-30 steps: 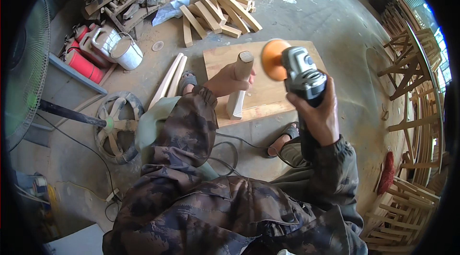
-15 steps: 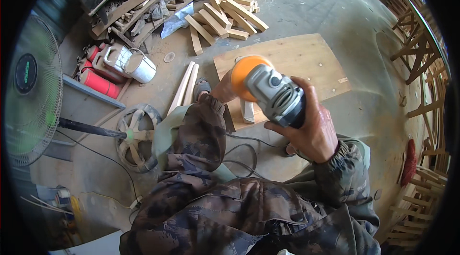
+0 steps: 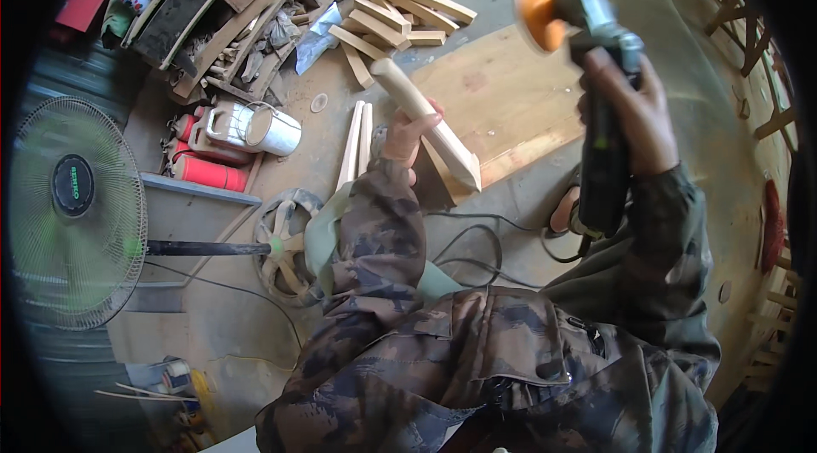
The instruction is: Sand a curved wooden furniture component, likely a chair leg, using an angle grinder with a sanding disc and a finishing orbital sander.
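My left hand (image 3: 407, 140) is wrapped round a pale wooden leg (image 3: 425, 123), rounded at its far end and square at the near one. The leg is tilted over the near left part of a low plywood board (image 3: 511, 87). Up at the right, my right hand (image 3: 634, 112) grips the dark body of an angle grinder (image 3: 606, 146) with a grey head. An orange disc (image 3: 536, 12) on the grinder faces left, raised clear of the wood. Its rim looks blurred. The grinder's cord drops from its lower end toward the floor.
Squared wood pieces (image 3: 400, 14) are heaped beyond the board. Two pale sticks (image 3: 356, 142) lean left of my left hand. A pedestal fan (image 3: 77, 206), a white bucket (image 3: 272, 129) and red containers (image 3: 208, 172) stand at the left. Black cable (image 3: 477, 261) loops across the floor.
My right hand has lifted the grinder off the wooden leg, up and to the right. The leg, hidden mostly behind the disc before, now shows fully in my left hand.
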Action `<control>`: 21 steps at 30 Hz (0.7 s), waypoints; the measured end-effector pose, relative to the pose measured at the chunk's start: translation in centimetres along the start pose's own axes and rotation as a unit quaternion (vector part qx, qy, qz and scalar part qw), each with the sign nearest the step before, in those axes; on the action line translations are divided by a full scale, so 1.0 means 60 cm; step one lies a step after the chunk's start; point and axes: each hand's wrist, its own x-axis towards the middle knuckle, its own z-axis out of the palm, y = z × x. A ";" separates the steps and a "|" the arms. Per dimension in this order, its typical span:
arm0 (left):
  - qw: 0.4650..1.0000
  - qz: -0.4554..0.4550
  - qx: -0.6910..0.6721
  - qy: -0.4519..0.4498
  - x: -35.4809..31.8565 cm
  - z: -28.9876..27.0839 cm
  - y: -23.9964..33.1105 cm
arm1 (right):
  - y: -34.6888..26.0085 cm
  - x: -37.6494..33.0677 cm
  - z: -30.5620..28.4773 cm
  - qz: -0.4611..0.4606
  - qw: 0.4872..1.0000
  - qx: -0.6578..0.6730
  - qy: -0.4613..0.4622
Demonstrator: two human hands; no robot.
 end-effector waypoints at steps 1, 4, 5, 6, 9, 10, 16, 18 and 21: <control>0.993 0.017 0.056 0.099 0.001 0.007 -0.021 | -0.009 -0.005 -0.020 0.038 0.998 0.035 0.045; 0.954 -0.004 0.152 0.258 -0.024 -0.020 -0.055 | -0.007 0.008 -0.075 0.118 0.947 0.299 0.009; 0.942 -0.050 0.170 0.285 -0.019 -0.019 -0.082 | -0.008 0.003 -0.104 0.093 0.928 0.361 0.007; 0.928 -0.027 0.208 0.308 -0.028 -0.090 -0.115 | 0.000 0.011 -0.108 0.091 0.911 0.401 -0.024; 0.934 -0.085 0.205 0.279 0.009 -0.008 -0.160 | 0.019 -0.018 -0.218 0.069 0.912 0.404 -0.006; 0.928 -0.095 0.229 0.277 0.011 -0.009 -0.168 | 0.024 -0.021 -0.233 0.078 0.915 0.396 -0.004; 0.894 -0.101 0.340 0.274 0.056 -0.027 -0.187 | 0.044 -0.004 -0.245 0.086 0.921 0.379 0.014; 0.880 -0.042 0.397 0.257 0.068 -0.039 -0.167 | 0.020 0.030 -0.222 0.086 0.909 0.406 0.023; 0.872 0.017 0.465 0.152 0.113 -0.021 -0.197 | -0.042 0.092 -0.238 0.019 0.951 0.306 0.024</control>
